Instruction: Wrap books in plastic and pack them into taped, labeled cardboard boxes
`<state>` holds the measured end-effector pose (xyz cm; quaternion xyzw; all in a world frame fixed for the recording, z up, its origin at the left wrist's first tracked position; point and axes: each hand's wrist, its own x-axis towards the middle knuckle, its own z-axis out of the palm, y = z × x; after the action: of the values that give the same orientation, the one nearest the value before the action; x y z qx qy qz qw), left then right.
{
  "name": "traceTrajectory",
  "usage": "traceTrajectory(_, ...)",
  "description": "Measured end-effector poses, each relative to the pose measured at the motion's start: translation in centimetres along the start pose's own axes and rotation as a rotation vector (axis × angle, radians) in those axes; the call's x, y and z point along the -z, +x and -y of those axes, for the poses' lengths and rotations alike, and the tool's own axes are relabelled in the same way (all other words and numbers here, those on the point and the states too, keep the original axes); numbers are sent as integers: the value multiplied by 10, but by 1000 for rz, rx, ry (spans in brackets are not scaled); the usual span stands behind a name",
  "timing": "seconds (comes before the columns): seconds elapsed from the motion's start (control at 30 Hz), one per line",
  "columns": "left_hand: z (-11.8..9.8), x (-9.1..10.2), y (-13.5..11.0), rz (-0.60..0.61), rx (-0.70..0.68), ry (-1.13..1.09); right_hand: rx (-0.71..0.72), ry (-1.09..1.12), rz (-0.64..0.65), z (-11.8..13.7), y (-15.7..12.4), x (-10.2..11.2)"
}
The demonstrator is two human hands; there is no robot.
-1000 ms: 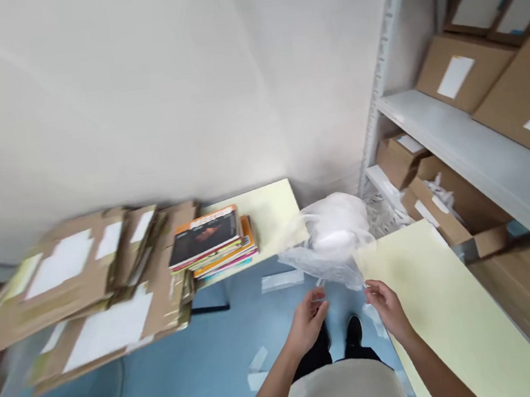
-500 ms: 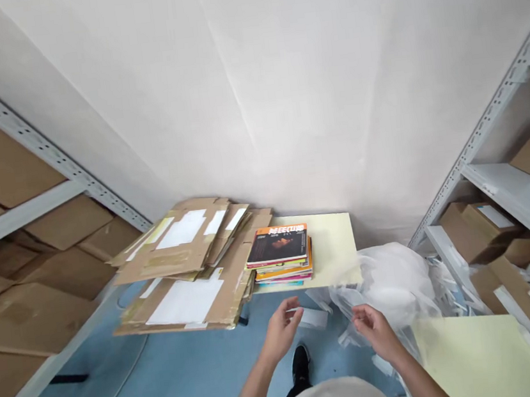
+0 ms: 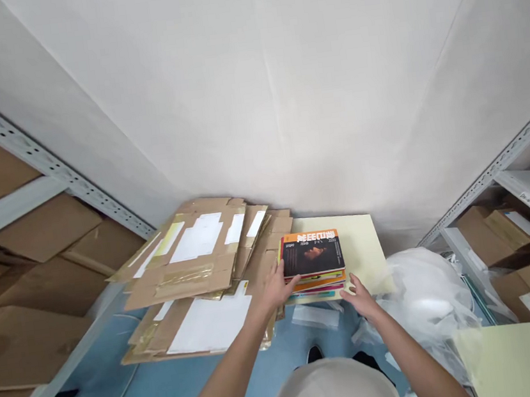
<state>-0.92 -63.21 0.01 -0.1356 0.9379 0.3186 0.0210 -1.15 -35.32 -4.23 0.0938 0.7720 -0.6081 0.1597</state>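
A stack of magazines [image 3: 313, 257] lies on a pale yellow tabletop [image 3: 362, 244] against the wall. The top one has a dark cover with an orange band and a face-like picture. My left hand [image 3: 278, 285] is at the stack's left front corner, fingers spread along its side and thumb reaching over the front edge. My right hand [image 3: 358, 296] is by the right front corner, fingers apart and curved toward the stack; whether it touches is hard to tell. Neither hand grips anything.
Flattened cardboard boxes [image 3: 193, 246] with white labels are piled left of the magazines, overhanging the front. Clear plastic wrap [image 3: 415, 283] bulges at the right. Shelves with cartons [image 3: 33, 278] stand on both sides. Another pale yellow surface [image 3: 516, 354] is at lower right.
Both hands have moved forward from above the floor to either side of the magazine stack. The camera view has shifted, so the stack now appears further right.
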Motion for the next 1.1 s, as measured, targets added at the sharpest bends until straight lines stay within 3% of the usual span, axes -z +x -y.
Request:
traceTrajectory(0.1, -5, -3, 9, 155, 38, 88, -67, 114, -40, 14, 28, -12)
traceTrajectory(0.27, -9, -7, -4, 153, -7, 121, -46, 154, -62, 23, 50, -24)
traceTrajectory(0.47, -10, -7, -32, 141, -112, 62, 2, 185, -149, 16, 43, -20)
traceTrajectory(0.57, -11, -21, -53, 113, -180, 19, -4, 222, -165, 11, 35, -22)
traceTrajectory(0.7, -11, -38, -69, 87, -364, -53, -119, 466, -149, 6, 19, -40)
traceTrajectory(0.77, -12, -37, -61, 0, -368, -39, -180, 548, -110, 6, 13, -51)
traceTrajectory(0.87, -15, -28, -31, -115, -219, 3, -242, 566, -47, 10, 9, -60)
traceTrajectory(1.0, -18, -27, -4, 24, -138, 25, -218, 543, -16, 9, 8, -56)
traceTrajectory(1.1, -17, -41, -14, -22, -147, -8, -187, 471, -12, 2, 2, -43)
